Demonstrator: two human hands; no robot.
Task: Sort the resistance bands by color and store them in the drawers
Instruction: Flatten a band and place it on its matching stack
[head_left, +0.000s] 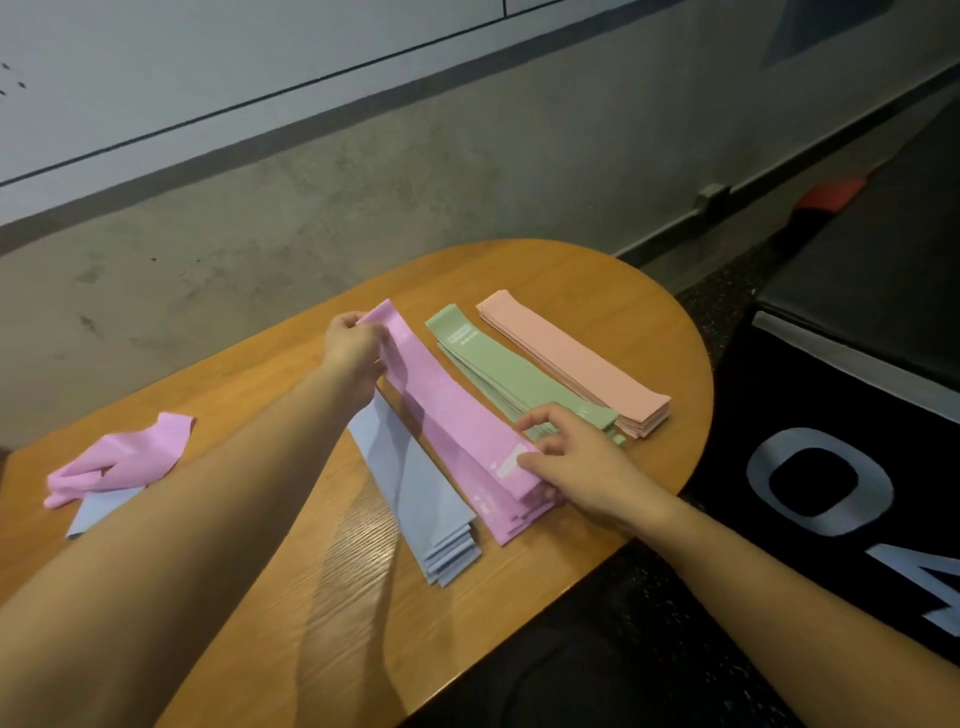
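Left hand (353, 348) fingers curled, pinching far end of top pink band (447, 415), right hand (571, 462) fingers apparently pressing near end onto pink stack, between blue stack (426, 499) and green stack (509, 374), on tabletop (675, 332)

Both hands (353, 348) (576, 462) holding pink band (447, 415), four stacks

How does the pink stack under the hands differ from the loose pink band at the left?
The pink stack lies flat and straight, gripped by both hands; the loose pink band is crumpled and untouched. The stack sits beside the blue stack; the loose band overlaps one blue band. Both are pink.
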